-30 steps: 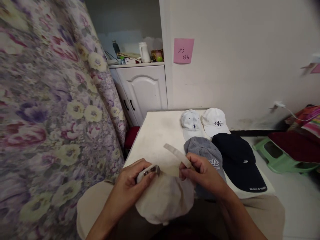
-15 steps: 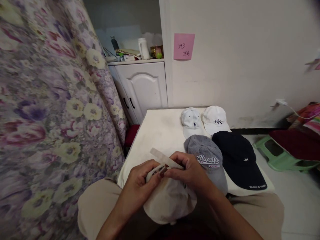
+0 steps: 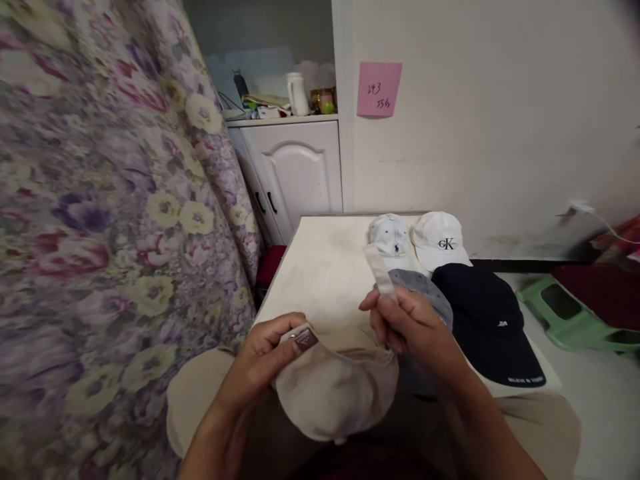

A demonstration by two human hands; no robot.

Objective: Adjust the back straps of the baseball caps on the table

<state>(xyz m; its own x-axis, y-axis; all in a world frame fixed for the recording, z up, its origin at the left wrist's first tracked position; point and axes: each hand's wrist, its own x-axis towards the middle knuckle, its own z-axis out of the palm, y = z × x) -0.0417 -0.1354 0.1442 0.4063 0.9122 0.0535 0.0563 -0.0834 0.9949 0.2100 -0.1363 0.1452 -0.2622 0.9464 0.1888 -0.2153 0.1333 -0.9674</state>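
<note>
A beige cap (image 3: pixel 335 393) rests over my lap, crown toward me. My left hand (image 3: pixel 265 357) pinches the metal buckle (image 3: pixel 303 339) at the cap's back opening. My right hand (image 3: pixel 413 327) is closed on the cap's loose beige strap (image 3: pixel 379 273), which sticks up and away from my fingers. The strap end is apart from the buckle. Behind my right hand lies a grey cap (image 3: pixel 425 290), partly hidden by it.
On the white low table (image 3: pixel 325 273) lie a navy cap (image 3: pixel 487 327), a white cap with black letters (image 3: pixel 440 241) and a white cap with small dots (image 3: pixel 393 239). A floral-covered surface (image 3: pixel 100 220) fills the left. A white cabinet (image 3: pixel 300 173), pink note (image 3: pixel 379 89) and green stool (image 3: pixel 570 317) stand beyond.
Half a second ago my hands were together with the strap at the buckle. Now my right hand has pulled the strap up and to the right, away from the buckle.
</note>
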